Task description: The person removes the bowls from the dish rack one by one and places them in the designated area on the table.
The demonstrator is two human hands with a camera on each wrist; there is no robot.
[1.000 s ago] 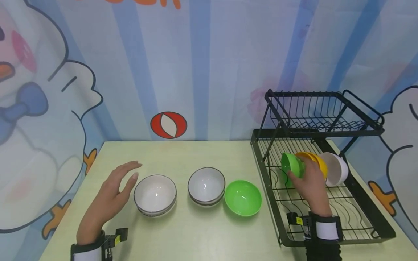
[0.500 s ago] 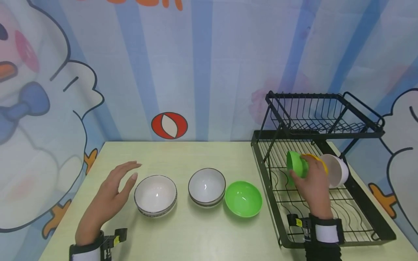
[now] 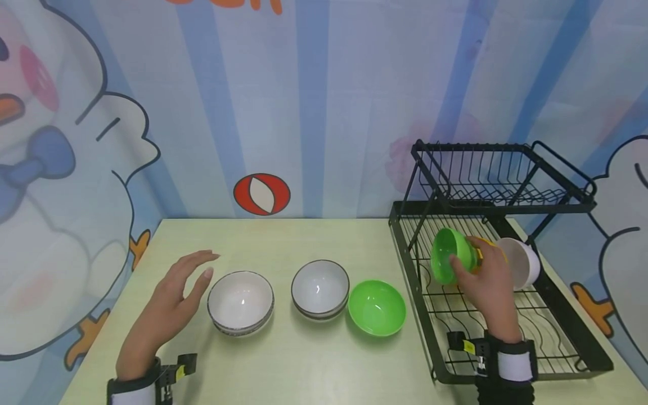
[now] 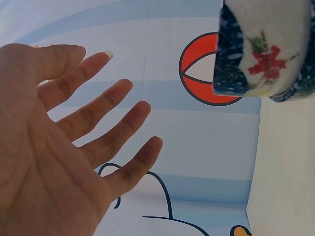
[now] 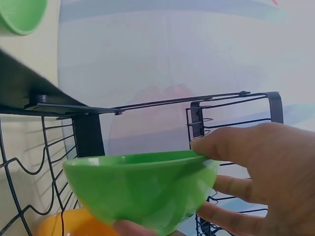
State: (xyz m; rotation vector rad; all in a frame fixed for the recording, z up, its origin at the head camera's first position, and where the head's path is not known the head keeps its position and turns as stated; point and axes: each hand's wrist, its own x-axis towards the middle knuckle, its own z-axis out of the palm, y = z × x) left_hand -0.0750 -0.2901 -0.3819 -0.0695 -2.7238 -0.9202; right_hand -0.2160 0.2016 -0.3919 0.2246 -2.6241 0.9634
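Observation:
My right hand (image 3: 488, 289) grips a green bowl (image 3: 448, 256) by its side, thumb near the rim, over the lower tier of the black dish rack (image 3: 422, 326). In the right wrist view that green bowl (image 5: 142, 191) is tipped, with fingers around its wall and base. Behind the hand are a yellow bowl (image 5: 74, 223), mostly hidden in the head view, and a white bowl (image 3: 521, 263) standing on its side. My left hand (image 3: 169, 306) hovers left of the stacked white bowls (image 3: 242, 301), fingers spread and holding nothing; the left wrist view shows its palm (image 4: 54, 162).
Grey-white bowls (image 3: 320, 289) are stacked mid-table, with another green bowl (image 3: 377, 308) close on their right. The rack's raised upper tier (image 3: 501, 174) overhangs the back of the lower one. A printed cloth (image 3: 349, 112) hangs behind the pale table (image 3: 314, 365).
My right hand has drawn the green bowl away from the yellow one, first slightly right, then left and up, tilting it. The left hand has stayed almost still.

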